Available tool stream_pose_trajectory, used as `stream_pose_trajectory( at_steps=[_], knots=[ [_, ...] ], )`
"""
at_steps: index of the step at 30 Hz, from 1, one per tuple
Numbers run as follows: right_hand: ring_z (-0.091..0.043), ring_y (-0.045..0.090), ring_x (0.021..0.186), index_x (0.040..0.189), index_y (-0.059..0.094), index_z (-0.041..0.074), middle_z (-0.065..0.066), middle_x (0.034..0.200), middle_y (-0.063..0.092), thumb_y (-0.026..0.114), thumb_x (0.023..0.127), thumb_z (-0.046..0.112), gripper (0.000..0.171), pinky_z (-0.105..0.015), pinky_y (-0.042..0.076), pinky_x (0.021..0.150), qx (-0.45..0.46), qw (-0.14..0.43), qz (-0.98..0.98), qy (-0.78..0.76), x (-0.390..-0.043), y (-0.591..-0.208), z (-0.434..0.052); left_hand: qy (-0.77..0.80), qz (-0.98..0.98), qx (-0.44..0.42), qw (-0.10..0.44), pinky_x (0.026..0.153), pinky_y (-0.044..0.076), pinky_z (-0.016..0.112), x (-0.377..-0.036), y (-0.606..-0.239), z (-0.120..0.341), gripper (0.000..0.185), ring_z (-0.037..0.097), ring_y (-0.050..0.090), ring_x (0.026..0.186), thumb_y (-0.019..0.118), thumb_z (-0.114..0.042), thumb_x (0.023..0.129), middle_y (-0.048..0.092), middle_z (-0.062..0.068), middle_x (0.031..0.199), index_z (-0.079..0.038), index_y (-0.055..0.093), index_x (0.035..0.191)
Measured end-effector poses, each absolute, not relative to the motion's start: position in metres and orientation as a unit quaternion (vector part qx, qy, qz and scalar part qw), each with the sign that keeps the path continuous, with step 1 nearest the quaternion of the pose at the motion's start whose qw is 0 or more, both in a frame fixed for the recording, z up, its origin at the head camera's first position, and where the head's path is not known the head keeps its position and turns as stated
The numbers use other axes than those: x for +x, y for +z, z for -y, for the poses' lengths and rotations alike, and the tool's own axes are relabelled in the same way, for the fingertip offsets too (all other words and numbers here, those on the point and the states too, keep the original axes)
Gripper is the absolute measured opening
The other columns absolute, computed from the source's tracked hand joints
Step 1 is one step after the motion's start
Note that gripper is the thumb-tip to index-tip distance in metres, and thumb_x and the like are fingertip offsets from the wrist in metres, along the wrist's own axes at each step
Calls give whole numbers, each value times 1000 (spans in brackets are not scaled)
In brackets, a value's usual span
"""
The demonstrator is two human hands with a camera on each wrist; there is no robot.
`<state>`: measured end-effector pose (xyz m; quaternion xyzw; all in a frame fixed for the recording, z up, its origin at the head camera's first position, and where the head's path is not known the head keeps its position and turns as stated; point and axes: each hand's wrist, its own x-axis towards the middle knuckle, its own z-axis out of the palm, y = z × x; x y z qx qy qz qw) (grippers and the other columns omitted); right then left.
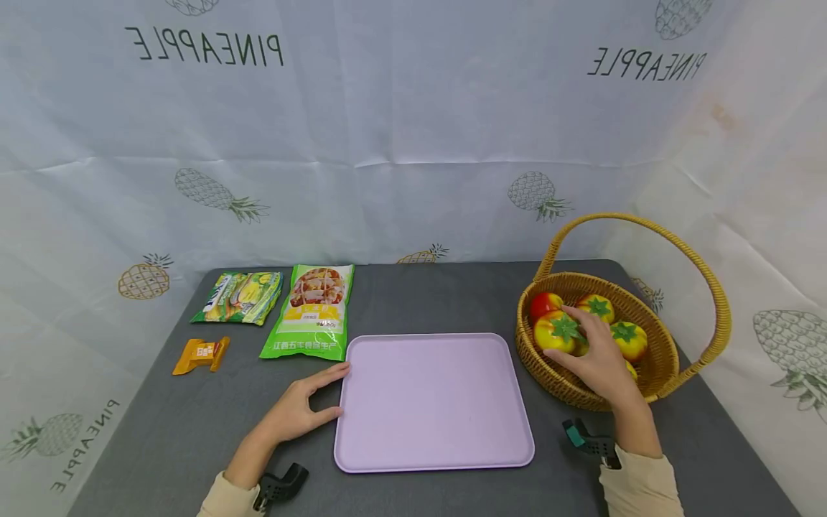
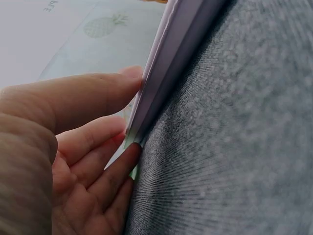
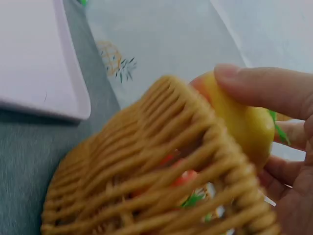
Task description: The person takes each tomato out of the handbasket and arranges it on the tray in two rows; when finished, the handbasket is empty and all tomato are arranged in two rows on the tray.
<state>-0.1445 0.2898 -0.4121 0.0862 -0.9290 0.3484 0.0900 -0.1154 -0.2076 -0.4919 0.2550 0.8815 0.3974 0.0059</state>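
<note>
A lilac tray (image 1: 433, 402) lies flat on the grey table, seen edge-on as a pale rim (image 2: 171, 63) in the left wrist view. My left hand (image 1: 336, 390) rests on the table against its left edge, and the straight fingers (image 2: 98, 93) touch the rim. A wicker basket (image 1: 652, 388) with a tall handle stands to the right of the tray and holds several red-and-yellow fruits with green tops. My right hand (image 1: 571, 337) reaches into it. Its thumb and fingers (image 3: 254, 83) curl round one yellow fruit (image 1: 554, 334) (image 3: 239, 117) near the basket's left wall (image 3: 146, 166).
Three snack packets lie at the table's back left: a green one (image 1: 312, 310), a green-and-yellow one (image 1: 239, 296) and a small orange one (image 1: 202, 354). A pineapple-print cloth hangs behind and at both sides. Black wrist mounts (image 1: 281, 485) (image 1: 584, 439) sit near the front edge.
</note>
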Motion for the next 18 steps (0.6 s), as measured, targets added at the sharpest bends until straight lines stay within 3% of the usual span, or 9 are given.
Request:
stream_pose_trajectory(
  at_steps=[7,12,18],
  knots=[
    [-18,40,111,139,43,8,-16,133,42,79,77,18,72,-10,35,85,116,119,902,398,-140,-408,-273,391,-882,263,0,102,43,35,-116,-495,209,59,22,47,131,73,-28,83,50,3,142,-13,52,137],
    [-4,42,99,139,44,11,-12,130,42,79,76,12,73,-8,41,78,145,112,887,424,-139,-407,-253,393,-880,265,-3,102,43,32,-116,-496,209,59,21,47,131,73,-28,83,50,3,142,-13,53,136],
    [-6,46,104,138,44,14,-6,131,44,80,75,14,72,-7,41,87,168,77,864,469,-145,-411,-227,397,-880,261,1,103,42,32,-116,-495,208,59,21,46,131,73,-29,83,50,1,142,-15,53,136]
  ],
)
